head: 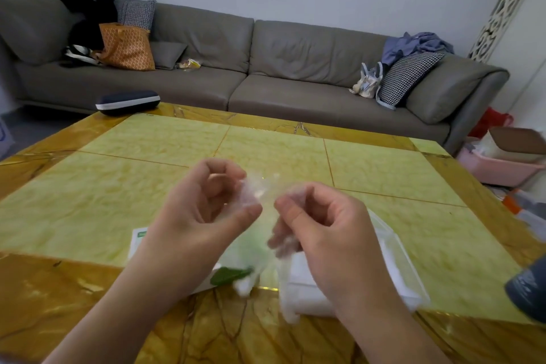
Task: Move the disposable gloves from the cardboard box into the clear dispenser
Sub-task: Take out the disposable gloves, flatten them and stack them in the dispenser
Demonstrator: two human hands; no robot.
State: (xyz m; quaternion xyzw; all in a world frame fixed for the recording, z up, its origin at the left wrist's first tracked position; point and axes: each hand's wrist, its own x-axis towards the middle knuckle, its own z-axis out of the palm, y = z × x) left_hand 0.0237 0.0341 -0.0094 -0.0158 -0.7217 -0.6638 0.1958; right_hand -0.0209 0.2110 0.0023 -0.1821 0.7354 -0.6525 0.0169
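Note:
Both of my hands are raised over the table, holding a thin clear disposable glove (260, 190) stretched between them. My left hand (206, 207) pinches its left end with curled fingers. My right hand (319, 221) grips the right end, and part of the film hangs blurred below it. Under my left wrist lies the white and green cardboard box (141, 241), mostly hidden. The clear dispenser (393, 263) sits under my right hand, with white gloves inside.
The yellow-green marble table (266, 151) has a brown border. A dark glasses case (127, 102) lies at its far left corner. A grey sofa (251, 68) stands behind. A dark object (529, 289) pokes in at the right edge; a pink tub (499, 168) sits on the floor.

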